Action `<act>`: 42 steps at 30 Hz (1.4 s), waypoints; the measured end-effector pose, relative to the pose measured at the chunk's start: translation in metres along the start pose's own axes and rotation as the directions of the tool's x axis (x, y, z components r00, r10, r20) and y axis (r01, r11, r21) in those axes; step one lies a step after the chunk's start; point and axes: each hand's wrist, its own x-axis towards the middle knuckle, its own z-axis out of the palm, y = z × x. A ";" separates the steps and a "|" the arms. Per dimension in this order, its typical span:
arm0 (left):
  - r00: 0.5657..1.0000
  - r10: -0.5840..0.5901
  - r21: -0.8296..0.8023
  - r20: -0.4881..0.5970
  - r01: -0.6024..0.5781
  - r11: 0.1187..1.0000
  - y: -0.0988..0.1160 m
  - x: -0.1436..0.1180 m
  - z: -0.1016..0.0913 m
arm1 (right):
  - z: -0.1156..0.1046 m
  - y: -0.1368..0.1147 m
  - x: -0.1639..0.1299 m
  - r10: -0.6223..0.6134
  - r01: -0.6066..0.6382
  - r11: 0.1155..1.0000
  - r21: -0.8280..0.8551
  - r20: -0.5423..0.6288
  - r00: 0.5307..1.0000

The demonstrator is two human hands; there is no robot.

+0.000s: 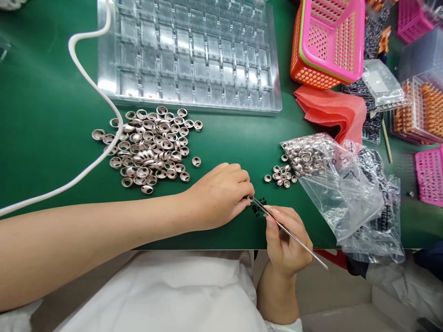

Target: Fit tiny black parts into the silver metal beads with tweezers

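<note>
White clothing (166,295) lies nearest. Left hand (219,196) pinches a small metal ring (250,198); right hand (289,235) holds tweezers (304,247), tips apparently at the ring, contact too small to confirm. Step judged: tweezer work on the ring; next move likely calls for steadiness. Black pieces (255,210) crowd beside the ring; clear tray (190,103) beyond; cable (71,44) left, not obstructing.

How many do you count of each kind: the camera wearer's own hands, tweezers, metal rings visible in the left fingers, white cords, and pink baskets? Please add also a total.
Own hands: 2, left hand and right hand
Tweezers: 1
Metal ring in the left fingers: 1
White cord: 1
Pink baskets: 3
Total: 8
</note>
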 end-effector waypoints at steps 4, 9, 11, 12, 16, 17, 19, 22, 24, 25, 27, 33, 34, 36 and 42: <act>1.000 0.003 0.011 -0.002 -0.003 1.000 0.000 0.000 0.000 | 0.000 -0.003 0.001 0.065 -0.058 0.997 0.060 -0.113 0.991; 1.000 0.003 0.022 -0.001 -0.003 1.000 0.000 -0.001 0.001 | -0.009 -0.005 0.005 0.290 -0.251 0.928 0.276 -0.107 0.951; 1.000 -0.002 0.030 -0.002 0.002 1.000 0.000 -0.001 0.001 | -0.014 -0.006 0.006 0.330 -0.296 0.897 0.329 -0.053 0.942; 1.000 -0.006 0.033 -0.003 0.006 0.999 0.001 -0.001 0.001 | -0.015 -0.007 0.006 0.337 -0.305 0.890 0.339 -0.038 0.941; 1.000 -0.020 0.050 -0.011 0.020 0.999 0.003 -0.002 0.001 | -0.016 -0.006 0.009 0.379 -0.338 0.870 0.359 -0.050 0.924; 1.000 -0.020 0.055 -0.013 0.021 0.998 0.003 -0.002 0.001 | -0.016 -0.005 0.010 0.387 -0.343 0.863 0.370 -0.049 0.921; 1.000 -0.026 0.062 -0.012 0.026 0.998 0.004 -0.002 0.001 | -0.017 0.000 0.012 0.365 -0.327 0.855 0.401 -0.018 0.931; 0.999 -0.033 0.062 -0.006 0.033 0.998 0.004 -0.002 0.002 | -0.020 0.007 0.014 0.337 -0.297 0.846 0.442 -0.012 0.941; 0.999 -0.036 0.058 0.002 0.036 0.998 0.004 -0.002 0.002 | -0.022 0.008 0.015 0.406 -0.345 0.805 0.483 -0.024 0.914; 0.999 -0.038 0.056 0.005 0.038 0.998 0.004 -0.002 0.003 | -0.022 0.007 0.015 0.448 -0.378 0.774 0.508 -0.016 0.894; 0.999 -0.043 0.057 0.008 0.043 0.997 0.004 -0.002 0.003 | -0.022 0.005 0.017 0.481 -0.416 0.727 0.547 0.027 0.876; 1.000 -0.028 0.074 -0.005 0.028 0.997 0.004 -0.003 0.003 | -0.013 -0.001 0.022 0.346 -0.334 0.837 0.433 0.055 0.937; 1.000 -0.025 0.075 -0.012 0.026 0.997 0.003 -0.003 0.004 | -0.011 -0.002 0.023 0.335 -0.327 0.859 0.395 0.051 0.941; 0.999 -0.021 0.077 -0.025 0.023 0.997 0.003 -0.002 0.004 | -0.007 -0.004 0.022 0.314 -0.311 0.889 0.335 0.047 0.948; 0.999 -0.019 0.081 -0.050 0.023 0.996 0.003 -0.002 0.007 | 0.004 -0.010 0.013 0.376 -0.371 0.906 0.203 0.014 0.926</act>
